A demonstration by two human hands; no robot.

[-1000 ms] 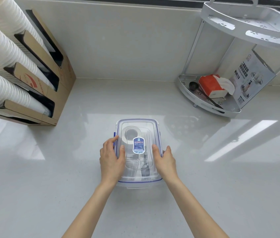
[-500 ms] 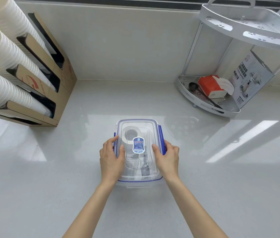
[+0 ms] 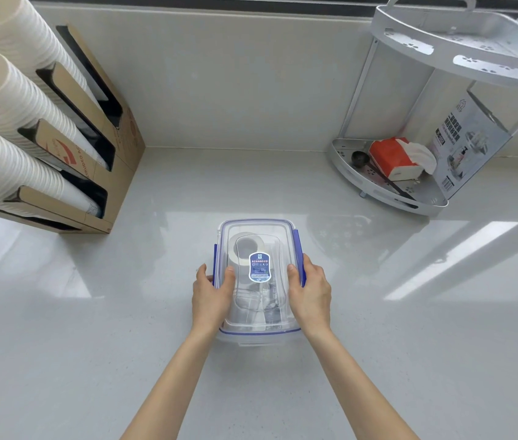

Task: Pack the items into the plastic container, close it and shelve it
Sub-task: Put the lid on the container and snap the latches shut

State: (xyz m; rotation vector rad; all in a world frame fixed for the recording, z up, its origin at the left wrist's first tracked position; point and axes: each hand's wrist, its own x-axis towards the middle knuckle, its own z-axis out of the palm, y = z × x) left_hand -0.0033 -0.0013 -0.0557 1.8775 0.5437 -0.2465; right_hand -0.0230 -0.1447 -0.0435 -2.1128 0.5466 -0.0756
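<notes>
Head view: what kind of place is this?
Probably a pantry or drinks counter, in an office or shop. Sleeves of paper cups sit in a cardboard dispenser on a pale countertop, and a corner rack holds a tissue pack and a scoop.

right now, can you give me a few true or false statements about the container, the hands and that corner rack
1. The lid sits on the plastic container. True.
2. Only the left hand touches the container. False: the right hand grips its other side.
3. A roll of tape shows through the lid. True.
4. The container stands on the corner rack. False: it rests on the counter.
5. The red tissue pack lies on the rack's lower tier. True.
</notes>
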